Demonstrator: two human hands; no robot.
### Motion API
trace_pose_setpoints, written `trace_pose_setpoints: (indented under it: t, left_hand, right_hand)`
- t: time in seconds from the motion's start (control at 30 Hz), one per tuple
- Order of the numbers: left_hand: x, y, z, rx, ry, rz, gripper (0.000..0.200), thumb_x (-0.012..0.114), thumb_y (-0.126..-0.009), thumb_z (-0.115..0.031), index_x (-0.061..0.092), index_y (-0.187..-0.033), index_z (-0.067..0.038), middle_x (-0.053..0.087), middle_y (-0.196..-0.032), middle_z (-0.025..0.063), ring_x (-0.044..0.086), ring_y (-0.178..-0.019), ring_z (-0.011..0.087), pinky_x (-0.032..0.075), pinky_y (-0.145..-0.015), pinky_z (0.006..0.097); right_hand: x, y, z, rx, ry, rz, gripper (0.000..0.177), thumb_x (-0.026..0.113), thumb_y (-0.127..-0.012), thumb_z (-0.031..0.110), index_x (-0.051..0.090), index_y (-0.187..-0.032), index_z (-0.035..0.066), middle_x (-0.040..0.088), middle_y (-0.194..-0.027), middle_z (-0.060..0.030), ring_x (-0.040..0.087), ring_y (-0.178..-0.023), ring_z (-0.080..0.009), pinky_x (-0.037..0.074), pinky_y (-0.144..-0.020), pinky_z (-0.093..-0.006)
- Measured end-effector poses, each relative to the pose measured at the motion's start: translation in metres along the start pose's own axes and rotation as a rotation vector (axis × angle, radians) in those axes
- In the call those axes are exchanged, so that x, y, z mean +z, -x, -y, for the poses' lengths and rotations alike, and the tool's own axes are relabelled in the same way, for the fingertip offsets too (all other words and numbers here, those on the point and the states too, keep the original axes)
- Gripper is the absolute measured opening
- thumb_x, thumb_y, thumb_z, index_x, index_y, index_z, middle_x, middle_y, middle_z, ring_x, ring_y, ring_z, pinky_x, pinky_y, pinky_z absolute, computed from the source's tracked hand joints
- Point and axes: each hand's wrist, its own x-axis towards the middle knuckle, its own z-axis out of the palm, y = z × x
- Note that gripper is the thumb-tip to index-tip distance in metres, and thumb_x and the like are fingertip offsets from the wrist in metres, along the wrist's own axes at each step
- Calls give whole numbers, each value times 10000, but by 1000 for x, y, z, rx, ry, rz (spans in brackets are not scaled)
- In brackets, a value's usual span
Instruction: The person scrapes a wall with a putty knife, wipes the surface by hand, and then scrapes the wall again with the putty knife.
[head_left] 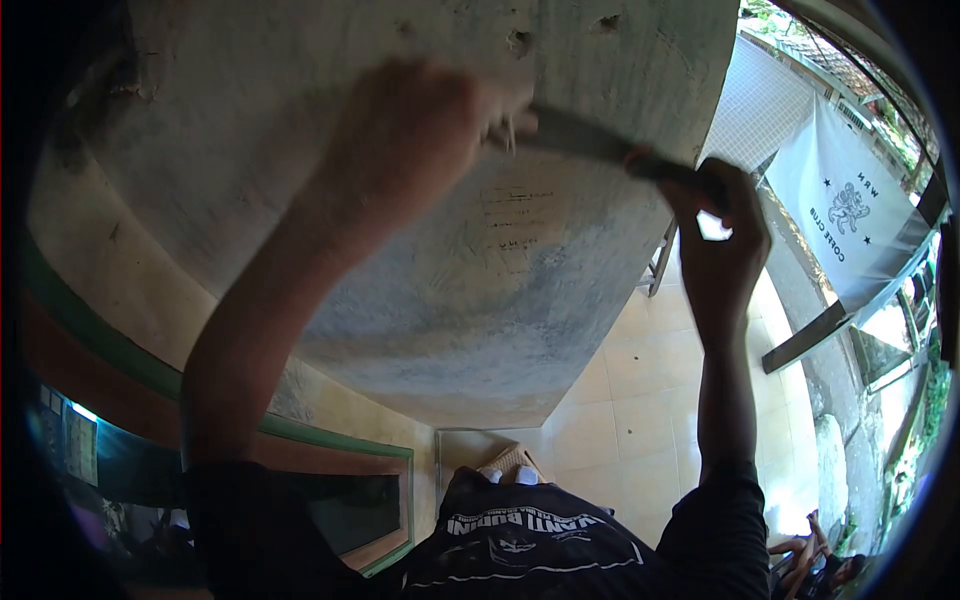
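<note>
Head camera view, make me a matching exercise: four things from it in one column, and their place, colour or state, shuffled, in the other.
Things:
1. left hand
2. right hand
3. banner
4. window frame

Descriptions:
A. green, lower left
B. gripping the dark handle of the tool
C. white, hanging at the right
D. blurred, at the tool's blade end on the grey surface

Pairs: 1-D, 2-B, 3-C, 4-A
</note>
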Motion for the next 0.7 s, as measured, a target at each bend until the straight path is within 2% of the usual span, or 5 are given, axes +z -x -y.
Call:
trace_pose_setpoints:
  t: [0.1,0.23,0.3,0.6,0.7]
  left_hand:
    - [11,15,1,121,65,-88,177,715,-760,-218,646,-778,-57,638,-648,64,592,-516,147,474,-483,286]
    - [-6,-11,3,41,26,-72,171,722,-747,-200,650,-815,-61,636,-648,69,602,-525,168,483,-491,282]
    - [-14,-21,3,106,-20,-261,181,725,-751,-205,677,-873,-80,650,-659,56,627,-550,143,494,-496,277]
    - [-3,-6,-1,38,-12,-67,158,717,-751,-184,670,-850,-70,651,-677,61,614,-544,170,502,-495,278]
    - [-14,-18,0,87,-37,-237,165,718,-757,-209,684,-874,-97,659,-690,47,609,-540,136,501,-484,278]
  right_hand:
    - [9,21,-8,67,-104,67,343,802,-686,125,600,-941,18,612,-817,-86,630,-745,-198,493,-664,-303]
    - [-5,-14,1,29,-74,-59,309,791,-702,106,592,-920,14,617,-832,-99,635,-771,-187,483,-698,-284]
    - [-8,-21,8,25,-62,-103,294,786,-705,93,594,-913,14,616,-829,-101,630,-761,-185,483,-695,-284]
    - [-4,-4,-2,0,-39,-34,311,791,-708,180,601,-911,41,637,-811,-75,648,-743,-189,506,-658,-306]
    - [-6,-14,4,-31,-69,-136,289,783,-719,182,607,-901,43,638,-803,-64,656,-722,-178,513,-659,-292]
